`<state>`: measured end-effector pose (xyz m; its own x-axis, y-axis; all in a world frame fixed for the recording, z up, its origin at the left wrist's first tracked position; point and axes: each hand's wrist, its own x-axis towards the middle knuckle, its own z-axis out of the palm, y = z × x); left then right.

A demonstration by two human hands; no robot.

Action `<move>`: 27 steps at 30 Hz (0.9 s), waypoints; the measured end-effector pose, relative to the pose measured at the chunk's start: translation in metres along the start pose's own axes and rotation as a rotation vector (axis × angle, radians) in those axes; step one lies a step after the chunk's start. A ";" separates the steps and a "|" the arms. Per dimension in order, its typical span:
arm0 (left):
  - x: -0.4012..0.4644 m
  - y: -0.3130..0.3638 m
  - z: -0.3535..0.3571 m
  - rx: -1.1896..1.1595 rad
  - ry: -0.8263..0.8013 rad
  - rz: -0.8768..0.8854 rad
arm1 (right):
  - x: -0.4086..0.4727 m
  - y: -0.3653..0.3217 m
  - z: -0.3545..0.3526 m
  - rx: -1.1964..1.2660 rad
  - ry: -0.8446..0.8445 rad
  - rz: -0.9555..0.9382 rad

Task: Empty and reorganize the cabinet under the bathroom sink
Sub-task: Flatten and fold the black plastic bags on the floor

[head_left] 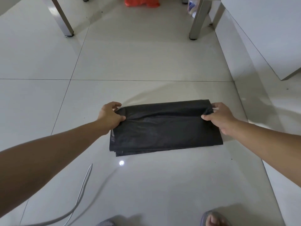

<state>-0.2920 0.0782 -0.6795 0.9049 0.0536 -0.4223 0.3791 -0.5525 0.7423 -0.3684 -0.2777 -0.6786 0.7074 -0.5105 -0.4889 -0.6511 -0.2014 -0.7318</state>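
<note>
Folded black plastic bag [166, 129] flat on floor [146, 62], frame centre. Left hand [110, 117] pinching bag edge at 9 o'clock. Right hand [219, 117] pinching edge at 3 o'clock.

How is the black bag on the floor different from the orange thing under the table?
The black bag is dark, folded flat and lies near, with the left hand and right hand pinching its far corners. The orange thing is bright, crumpled and far away, untouched and partly cut off. Both rest on the tiled floor.
</note>
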 end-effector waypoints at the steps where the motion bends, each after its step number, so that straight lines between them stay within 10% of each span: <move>1: -0.003 -0.003 0.005 0.040 0.021 0.027 | 0.001 0.001 0.002 -0.007 0.009 -0.010; 10: -0.028 -0.004 0.029 0.405 0.132 0.015 | -0.006 -0.002 0.010 -0.278 0.104 -0.274; 14: -0.042 -0.005 0.053 0.712 0.173 0.337 | -0.014 0.001 0.028 -0.711 0.293 -0.637; 17: -0.049 -0.011 0.075 0.857 0.082 0.537 | -0.025 0.001 0.052 -0.884 0.120 -0.895; 27: -0.047 -0.030 0.106 0.987 0.009 0.475 | -0.002 0.024 0.078 -1.145 -0.036 -0.778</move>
<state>-0.3666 0.0037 -0.7369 0.9205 -0.3377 -0.1964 -0.3275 -0.9412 0.0834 -0.3640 -0.2165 -0.7328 0.9843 0.0670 -0.1636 0.0623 -0.9975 -0.0339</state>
